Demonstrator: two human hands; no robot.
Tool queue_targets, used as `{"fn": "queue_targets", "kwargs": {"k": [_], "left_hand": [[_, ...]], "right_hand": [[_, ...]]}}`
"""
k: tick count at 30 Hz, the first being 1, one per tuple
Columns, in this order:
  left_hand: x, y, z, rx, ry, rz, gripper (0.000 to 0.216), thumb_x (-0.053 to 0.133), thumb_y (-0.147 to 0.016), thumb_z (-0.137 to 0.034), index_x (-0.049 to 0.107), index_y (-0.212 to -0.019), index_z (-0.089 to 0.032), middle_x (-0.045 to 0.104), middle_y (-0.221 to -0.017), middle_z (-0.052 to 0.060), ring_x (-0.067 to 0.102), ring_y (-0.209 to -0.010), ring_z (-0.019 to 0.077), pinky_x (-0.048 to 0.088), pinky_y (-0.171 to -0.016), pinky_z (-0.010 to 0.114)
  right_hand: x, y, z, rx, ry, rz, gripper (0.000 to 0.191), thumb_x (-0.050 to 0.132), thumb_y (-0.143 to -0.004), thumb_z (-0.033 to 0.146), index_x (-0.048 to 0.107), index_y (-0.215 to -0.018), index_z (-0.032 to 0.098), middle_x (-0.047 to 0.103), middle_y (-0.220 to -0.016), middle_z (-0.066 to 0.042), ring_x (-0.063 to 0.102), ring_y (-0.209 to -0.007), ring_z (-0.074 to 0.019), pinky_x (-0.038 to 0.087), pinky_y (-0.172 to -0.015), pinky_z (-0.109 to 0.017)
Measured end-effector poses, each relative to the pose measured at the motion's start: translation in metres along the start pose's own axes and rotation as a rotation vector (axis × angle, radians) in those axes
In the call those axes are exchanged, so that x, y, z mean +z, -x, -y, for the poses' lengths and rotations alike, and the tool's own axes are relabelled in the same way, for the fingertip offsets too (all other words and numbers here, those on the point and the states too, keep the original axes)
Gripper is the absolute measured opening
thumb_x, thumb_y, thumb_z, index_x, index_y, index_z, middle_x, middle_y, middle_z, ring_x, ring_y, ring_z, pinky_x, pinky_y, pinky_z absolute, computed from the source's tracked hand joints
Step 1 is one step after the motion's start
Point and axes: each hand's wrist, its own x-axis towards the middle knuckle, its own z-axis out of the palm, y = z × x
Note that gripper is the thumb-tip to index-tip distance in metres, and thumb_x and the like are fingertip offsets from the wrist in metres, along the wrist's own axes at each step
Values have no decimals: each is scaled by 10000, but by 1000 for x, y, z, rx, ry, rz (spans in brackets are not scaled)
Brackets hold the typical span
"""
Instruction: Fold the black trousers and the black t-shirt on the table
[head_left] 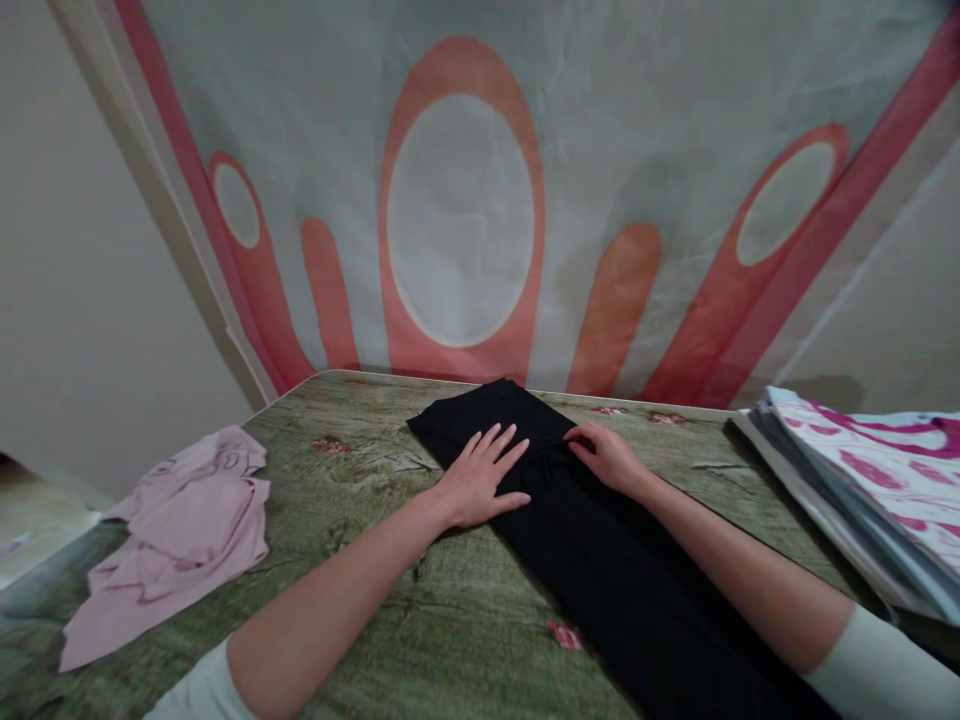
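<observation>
Black trousers (600,570), laid out long, run from the far edge of the table towards the lower right. Across their upper part rests my left hand (484,478), flat with the fingers spread. My right hand (604,455) pinches the cloth at the right edge, a little below the wide far end. Small creases show in the fabric between the two hands. The lower end of the trousers passes out of view at the bottom, and my right forearm covers some of their right side.
On the left of the wood-patterned tabletop (360,610) lies a crumpled pink garment (187,520). A stack of folded clothes (870,490), with a white and pink printed piece on top, stands at the right. Behind the table hangs a printed sheet (585,120).
</observation>
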Motion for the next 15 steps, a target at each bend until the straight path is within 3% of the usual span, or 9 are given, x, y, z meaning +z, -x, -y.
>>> {"fn": "queue_targets", "kwargs": {"k": [6, 11, 15], "left_hand": [[3, -1, 2, 22, 13, 50, 629, 302, -835, -635, 284, -1369, -303, 182, -1470, 36, 113, -1344, 263, 118, -1060, 465], [3, -1, 2, 31, 26, 63, 617, 277, -842, -633, 291, -1365, -305, 226, -1457, 39, 192, -1326, 250, 132, -1058, 453], [1, 0, 3, 40, 34, 68, 604, 276, -845, -630, 295, -1362, -319, 220, -1459, 34, 197, -1324, 256, 139, -1053, 463]], "right_hand": [[1, 3, 4, -50, 44, 23, 234, 465, -723, 133, 633, -874, 193, 586, -831, -37, 548, -684, -153, 451, -656, -281], [-3, 6, 21, -265, 104, -47, 362, 421, -735, 67, 610, -1011, 205, 583, -1020, -66, 520, -970, -193, 406, -869, -349], [-3, 10, 36, -432, 205, 109, 356, 437, -798, 116, 602, -1087, 242, 583, -1148, -51, 473, -1074, -213, 361, -916, -400]]}}
